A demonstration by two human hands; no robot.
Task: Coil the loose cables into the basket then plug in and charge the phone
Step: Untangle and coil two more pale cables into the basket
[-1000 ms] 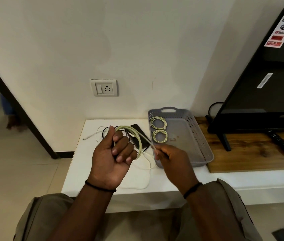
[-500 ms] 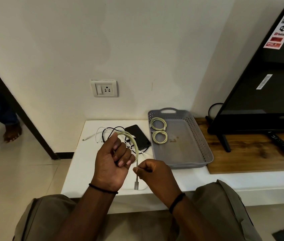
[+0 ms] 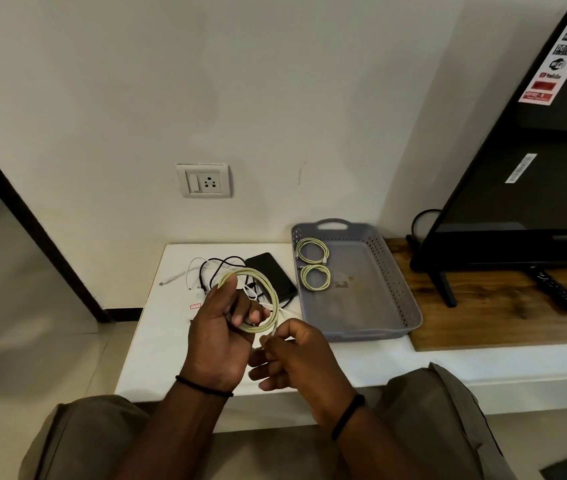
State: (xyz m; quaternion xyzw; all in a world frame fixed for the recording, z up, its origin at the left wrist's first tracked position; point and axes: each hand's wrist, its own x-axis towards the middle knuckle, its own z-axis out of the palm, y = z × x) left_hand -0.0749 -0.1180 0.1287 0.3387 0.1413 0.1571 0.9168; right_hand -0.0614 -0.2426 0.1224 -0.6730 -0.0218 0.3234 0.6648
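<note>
My left hand [image 3: 218,336] grips a pale green cable [image 3: 268,289] wound into a loop above the white table [image 3: 157,348]. Just below the loop, my right hand [image 3: 296,358] pinches the cable's free end between thumb and fingers. Behind the loop lies a black phone [image 3: 277,275] on the table. Tangled black and white cables [image 3: 206,271] lie left of the phone. The grey basket [image 3: 379,296] to the right holds two coiled green cables [image 3: 313,251] near its left wall. A wall socket [image 3: 204,180] sits above the table.
A black TV [image 3: 524,188] stands on a wooden shelf [image 3: 504,317] at the right, with a remote [image 3: 557,292] beside its leg. A dark door frame [image 3: 32,230] runs down the left. My knees are below the table's front edge.
My right hand has come in from beside the basket to just under the loop, bringing the cable's tail with it. The coil in my left hand has gained turns.
</note>
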